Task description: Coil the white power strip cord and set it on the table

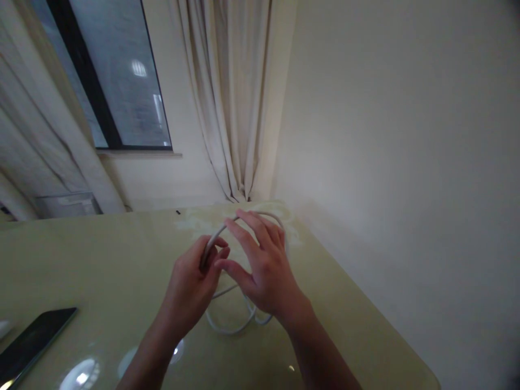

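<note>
A thin white cable point(231, 331) lies in loose loops on the table below my hands, and part of it arches up between them. Closed around one side of that arch is my left hand point(195, 284), thumb and fingers wrapped on the cable. My right hand point(264, 265) reaches over the arch from the right with its index finger and thumb stretched out and apart. Its fingertips are at the top of the cable, perhaps touching it. Behind its knuckles the cable curves down, and whether the outer fingers hook it is hidden.
The glossy pale green table point(122, 260) meets a plain wall point(385, 162) on the right. A dark phone point(36, 341) lies at the lower left, beside a white object point(5, 327) cut by the frame. A tiny dark item point(177, 212) sits near the far edge. Curtains point(231, 97) hang behind.
</note>
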Demonstrator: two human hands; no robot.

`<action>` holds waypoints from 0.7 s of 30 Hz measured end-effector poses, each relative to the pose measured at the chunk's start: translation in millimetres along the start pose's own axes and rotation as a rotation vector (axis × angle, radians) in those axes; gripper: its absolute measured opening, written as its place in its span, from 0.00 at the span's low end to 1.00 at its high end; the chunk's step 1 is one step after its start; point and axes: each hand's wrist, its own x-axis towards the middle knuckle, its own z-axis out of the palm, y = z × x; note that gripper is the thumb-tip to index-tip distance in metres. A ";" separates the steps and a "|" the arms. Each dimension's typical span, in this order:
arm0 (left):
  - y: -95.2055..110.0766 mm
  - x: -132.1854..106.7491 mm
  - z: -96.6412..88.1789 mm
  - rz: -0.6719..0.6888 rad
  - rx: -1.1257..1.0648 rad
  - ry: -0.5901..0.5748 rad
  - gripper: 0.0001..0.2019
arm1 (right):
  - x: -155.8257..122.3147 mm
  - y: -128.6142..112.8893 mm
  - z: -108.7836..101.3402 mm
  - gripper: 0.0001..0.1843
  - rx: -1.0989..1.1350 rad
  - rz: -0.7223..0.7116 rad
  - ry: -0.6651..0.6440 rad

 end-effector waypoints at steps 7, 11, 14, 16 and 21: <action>2.2 -4.0 -4.7 -0.005 -0.202 -0.128 0.17 | -0.2 13.2 5.6 0.10 -0.034 0.082 0.042; -24.8 3.2 -18.5 -0.024 -0.077 -0.298 0.15 | -0.5 18.1 2.8 0.14 0.064 0.209 0.235; -48.7 9.6 -27.1 -0.043 0.061 -0.424 0.15 | -1.2 27.0 -0.3 0.17 0.217 0.416 0.484; -59.2 12.7 -27.4 -0.049 0.162 -0.408 0.18 | -1.6 36.2 -0.7 0.18 0.284 0.522 0.575; -62.0 14.6 -14.8 -0.055 0.340 -0.326 0.21 | -0.7 49.7 1.4 0.13 0.041 0.487 0.566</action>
